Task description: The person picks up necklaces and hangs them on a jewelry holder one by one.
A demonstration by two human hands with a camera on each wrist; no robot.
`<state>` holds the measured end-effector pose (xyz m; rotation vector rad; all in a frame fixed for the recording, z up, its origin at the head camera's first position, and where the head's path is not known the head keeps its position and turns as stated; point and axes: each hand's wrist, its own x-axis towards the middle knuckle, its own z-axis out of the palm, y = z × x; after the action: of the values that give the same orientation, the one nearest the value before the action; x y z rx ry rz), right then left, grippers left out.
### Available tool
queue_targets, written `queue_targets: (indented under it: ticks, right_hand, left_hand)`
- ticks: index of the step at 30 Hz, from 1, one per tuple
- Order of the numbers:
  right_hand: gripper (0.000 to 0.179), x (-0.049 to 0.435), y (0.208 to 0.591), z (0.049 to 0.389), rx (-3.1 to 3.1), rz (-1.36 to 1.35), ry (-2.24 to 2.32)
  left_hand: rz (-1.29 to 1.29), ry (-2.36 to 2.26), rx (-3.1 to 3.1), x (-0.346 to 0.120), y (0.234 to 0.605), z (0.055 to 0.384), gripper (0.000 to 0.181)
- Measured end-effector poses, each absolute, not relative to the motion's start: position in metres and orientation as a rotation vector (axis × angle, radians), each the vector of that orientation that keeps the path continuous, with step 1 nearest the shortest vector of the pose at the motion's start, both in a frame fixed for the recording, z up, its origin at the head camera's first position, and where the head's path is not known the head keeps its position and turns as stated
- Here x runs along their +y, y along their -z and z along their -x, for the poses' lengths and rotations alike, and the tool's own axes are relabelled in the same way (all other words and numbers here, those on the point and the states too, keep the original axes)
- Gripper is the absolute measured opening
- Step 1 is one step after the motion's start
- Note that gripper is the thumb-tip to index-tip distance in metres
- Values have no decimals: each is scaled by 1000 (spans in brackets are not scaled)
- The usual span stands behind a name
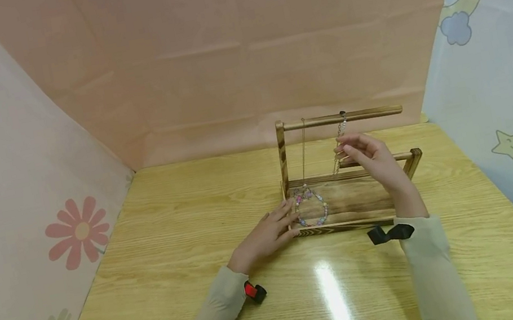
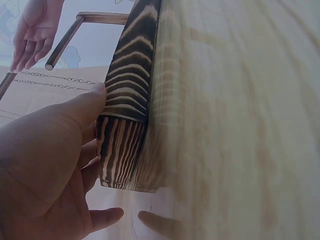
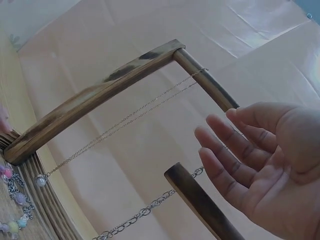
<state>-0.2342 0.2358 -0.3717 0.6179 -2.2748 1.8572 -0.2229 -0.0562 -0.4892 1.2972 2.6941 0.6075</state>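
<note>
Item 1: wooden stand (image 1: 282, 149), standing on table (image 1: 185, 224), R. of ctr. in head view; base tray (image 1: 361, 196), upper bar (image 1: 314, 122), lower bar (image 1: 395, 158).
Item 2: linked chain (image 3: 145, 212), hanging from upper bar just beside R. hand (image 1: 371, 157); prob. the pc. being arranged.
Item 3: fine chain (image 1: 303, 150), hanging from same bar nearer L. end, ending in pearl bead (image 3: 41, 180).
Item 4: beaded bracelet (image 1: 321, 222), lying in base tray, L. end.
L. hand (image 1: 269, 230): touching stand's L. front corner, fingers mostly straight; seemingly steadying it.
R. hand: fingers loosely bent, not visibly gripping anything.
Handling (judged): L. hand best bracing firmly, R. fingertips teasing links lightly w/o tugging, strands hanging untwisted, clear of lower bar.
Unclear: R. fingers hiding part of chain, so contact can't be told; dark pc. (image 1: 342, 113) atop upper bar too small to ID; R. wrist view cutting off linked chain's lower end.
</note>
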Motion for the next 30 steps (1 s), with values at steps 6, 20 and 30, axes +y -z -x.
queue_targets:
  ticks: [6,20,30]
  right_hand:
    - [31,233,370,232,-2278,-622,-1883]
    - [29,221,372,231,-2340,-700,-1867]
    - [28,217,376,231,-2457,-673,-1789]
  left_hand:
    - [-1286,-611,2690,-56,489,223,54]
    - [-1301,-601,2682,-57,492,225,56]
    - [-1297,-620,2680,-56,492,225,55]
